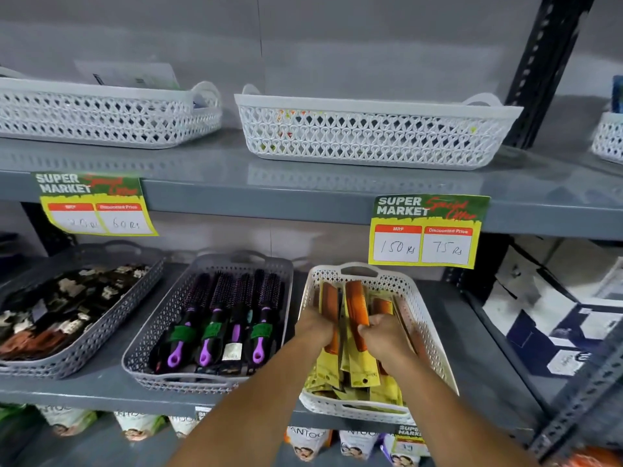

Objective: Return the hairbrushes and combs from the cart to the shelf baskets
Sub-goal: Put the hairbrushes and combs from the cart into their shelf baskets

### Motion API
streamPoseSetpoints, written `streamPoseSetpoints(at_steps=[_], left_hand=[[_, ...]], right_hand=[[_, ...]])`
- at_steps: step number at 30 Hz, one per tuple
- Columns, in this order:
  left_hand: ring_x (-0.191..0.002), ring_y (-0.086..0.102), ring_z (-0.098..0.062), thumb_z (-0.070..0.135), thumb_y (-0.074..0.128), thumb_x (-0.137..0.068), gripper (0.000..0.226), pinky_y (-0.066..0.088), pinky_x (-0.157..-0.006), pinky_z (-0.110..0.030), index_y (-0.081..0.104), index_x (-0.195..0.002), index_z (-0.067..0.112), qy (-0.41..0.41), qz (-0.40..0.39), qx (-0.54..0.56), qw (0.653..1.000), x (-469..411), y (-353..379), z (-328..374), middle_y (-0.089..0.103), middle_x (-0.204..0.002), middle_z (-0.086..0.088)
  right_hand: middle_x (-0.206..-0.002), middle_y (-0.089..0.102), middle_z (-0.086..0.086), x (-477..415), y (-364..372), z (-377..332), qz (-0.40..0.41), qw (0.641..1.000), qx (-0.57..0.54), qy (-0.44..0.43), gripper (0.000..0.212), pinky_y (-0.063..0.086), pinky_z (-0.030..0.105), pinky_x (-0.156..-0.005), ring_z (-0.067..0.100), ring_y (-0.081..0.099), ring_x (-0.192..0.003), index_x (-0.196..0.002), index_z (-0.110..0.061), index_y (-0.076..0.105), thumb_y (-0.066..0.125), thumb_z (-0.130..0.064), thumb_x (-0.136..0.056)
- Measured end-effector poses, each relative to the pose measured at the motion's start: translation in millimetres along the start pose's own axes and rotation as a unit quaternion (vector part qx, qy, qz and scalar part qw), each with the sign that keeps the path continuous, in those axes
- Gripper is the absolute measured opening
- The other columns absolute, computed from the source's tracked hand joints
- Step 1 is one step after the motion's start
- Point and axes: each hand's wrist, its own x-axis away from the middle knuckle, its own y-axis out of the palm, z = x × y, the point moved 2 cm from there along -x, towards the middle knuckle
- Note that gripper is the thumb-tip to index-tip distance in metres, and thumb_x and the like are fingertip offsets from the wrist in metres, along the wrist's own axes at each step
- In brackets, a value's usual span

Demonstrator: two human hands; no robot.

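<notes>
Grey metal shelving unit (303,197) with three visible levels, seen from the front and above. Upper shelf: two white lattice baskets, the left one (101,112) holding pale packets that are too blurred to identify, the right one (374,133) showing only flecks of colour through its wall. Two "Super Market" price tags hang from the upper shelf edge, one at left (96,205) and one at right (426,230), the latter marked 150 Rs and 75 Rs. Middle shelf, left to right: a grey basket (84,345) of dark hair clips; a grey basket (148,335) of round hairbrushes (232,318) with purple-and-black handles, lying side by side with bristles toward the wall; a white basket (428,325) of orange combs (354,308) in yellow card sleeves. Lower shelf: white pouches (138,424), partly hidden. Both forearms reach into the white basket. Left hand (317,326): fingers curled closed around the combs at the left side of the stack. Right hand (384,332): fingers curled closed on the combs at the middle and right of the stack. The two hands lie just beside each other, near the basket's centre.
</notes>
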Motion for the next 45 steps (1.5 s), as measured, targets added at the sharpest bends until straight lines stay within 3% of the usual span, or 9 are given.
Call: streamPoseSetpoints(at_steps=[5,9,13,19,22,27,30,34,45], left_hand=[[-0.102,0.066,-0.03,0.025,0.064,-0.085,0.035,0.053,-0.08,-0.031,0.062,-0.116,0.009,0.008,-0.001,-0.055,0.998,-1,3,-4,0.069,-0.112,-0.015],[-0.103,0.066,-0.029,0.021,0.06,-0.088,0.033,0.049,-0.075,-0.028,0.061,-0.119,0.008,0.014,0.012,-0.084,0.996,0,4,-7,0.069,-0.112,-0.014],[-0.097,0.065,-0.026,0.018,0.056,-0.09,0.031,0.047,-0.073,-0.028,0.06,-0.119,0.009,0.021,0.013,-0.093,0.995,2,7,-9,0.069,-0.11,-0.013],[-0.102,0.065,-0.029,0.02,0.05,-0.094,0.027,0.043,-0.07,-0.027,0.062,-0.112,0.004,0.075,0.034,-0.167,0.982,9,10,-8,0.067,-0.114,-0.017],[-0.108,0.06,-0.035,0.024,0.043,-0.095,0.034,0.048,-0.084,-0.033,0.054,-0.121,0.006,0.113,0.052,-0.217,0.968,12,10,-7,0.055,-0.127,-0.022],[-0.135,0.038,-0.039,0.028,0.037,-0.095,0.051,0.034,-0.113,-0.045,0.036,-0.143,0.011,0.191,0.0,-0.289,0.938,18,13,-12,0.024,-0.154,-0.022],[-0.145,0.02,-0.041,0.038,0.031,-0.099,0.058,0.022,-0.119,-0.047,0.025,-0.149,0.009,0.163,-0.057,-0.322,0.931,17,19,-18,0.011,-0.159,-0.024],[-0.146,0.02,-0.04,0.056,0.032,-0.094,0.079,0.024,-0.119,-0.047,0.005,-0.154,0.013,0.121,-0.086,-0.318,0.936,13,26,-27,-0.012,-0.161,-0.02],[-0.149,0.001,-0.038,0.046,0.026,-0.099,0.072,0.009,-0.122,-0.043,0.003,-0.153,0.005,0.12,-0.058,-0.315,0.94,12,28,-27,-0.011,-0.16,-0.022]], right_hand=[[-0.11,0.068,0.018,-2,-6,5,0.016,0.998,0.053,-0.021,0.028,0.051,0.037,-0.088,0.032,0.064,-0.099,-0.111,0.002,0.064,0.059,-0.018,-0.092],[-0.094,0.07,0.01,-4,-4,4,0.016,0.994,0.1,-0.038,0.02,0.054,0.034,-0.076,0.029,0.066,-0.087,-0.098,-0.008,0.069,0.059,-0.024,-0.09],[-0.085,0.06,0.005,-4,0,0,0.019,0.973,0.22,-0.068,0.02,0.04,0.026,-0.057,0.024,0.056,-0.076,-0.086,-0.009,0.06,0.055,-0.028,-0.093],[-0.114,0.057,0.009,2,9,4,0.063,0.948,0.301,-0.086,0.031,0.049,0.035,-0.075,0.028,0.059,-0.1,-0.109,-0.016,0.063,0.053,-0.039,-0.092],[-0.129,0.054,0.009,1,6,6,0.102,0.928,0.315,-0.169,0.035,0.048,0.041,-0.09,0.03,0.052,-0.117,-0.121,-0.02,0.06,0.046,-0.038,-0.094],[-0.161,0.018,0.002,-3,3,21,0.049,0.908,0.371,-0.186,0.053,0.017,0.052,-0.118,0.029,0.014,-0.148,-0.146,-0.031,0.034,0.034,-0.048,-0.095],[-0.163,0.007,0.005,-9,-1,33,0.029,0.916,0.379,-0.133,0.068,0.01,0.054,-0.119,0.03,0.003,-0.149,-0.15,-0.027,0.021,0.025,-0.061,-0.092],[-0.164,0.0,0.001,-10,1,36,-0.023,0.922,0.376,-0.091,0.07,0.009,0.055,-0.119,0.03,0.0,-0.15,-0.152,-0.03,0.013,0.019,-0.064,-0.092],[-0.164,0.004,0.005,-11,-1,22,-0.03,0.938,0.331,-0.098,0.063,0.006,0.053,-0.12,0.029,0.002,-0.15,-0.151,-0.025,0.021,0.028,-0.054,-0.096]])
